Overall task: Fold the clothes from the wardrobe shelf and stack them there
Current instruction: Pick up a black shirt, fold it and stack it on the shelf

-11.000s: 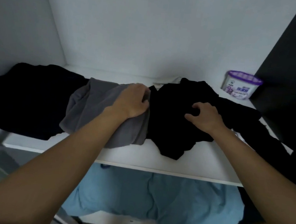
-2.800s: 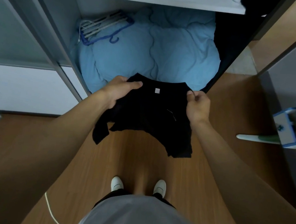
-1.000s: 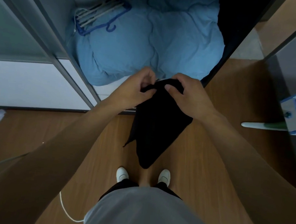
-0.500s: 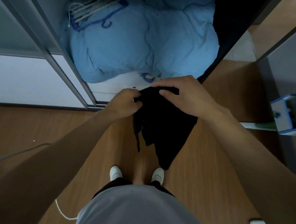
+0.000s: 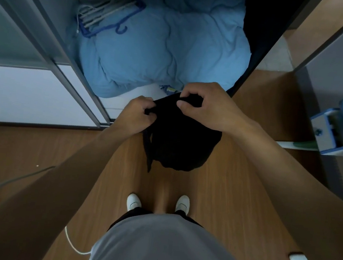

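A black garment [image 5: 178, 143] hangs bunched in the air in front of me, above the wooden floor. My left hand [image 5: 135, 115] grips its left upper edge with curled fingers. My right hand [image 5: 206, 106] pinches its top edge between thumb and fingers, just to the right of the left hand. A narrow strip of the cloth dangles on the left side. The wardrobe shelf with the other clothes is out of view.
A blue duvet [image 5: 164, 50] fills the wardrobe's lower compartment, with blue and white hangers [image 5: 106, 17] on it. Sliding door rails [image 5: 70, 77] run at the left. A blue and white stool [image 5: 340, 128] stands at the right. A white cable [image 5: 74, 244] lies on the floor.
Since 11 seconds ago the black garment left the shelf and was held spread, then gathered. Over the last second its hanging part has become shorter and more bunched, and my hands have moved slightly apart.
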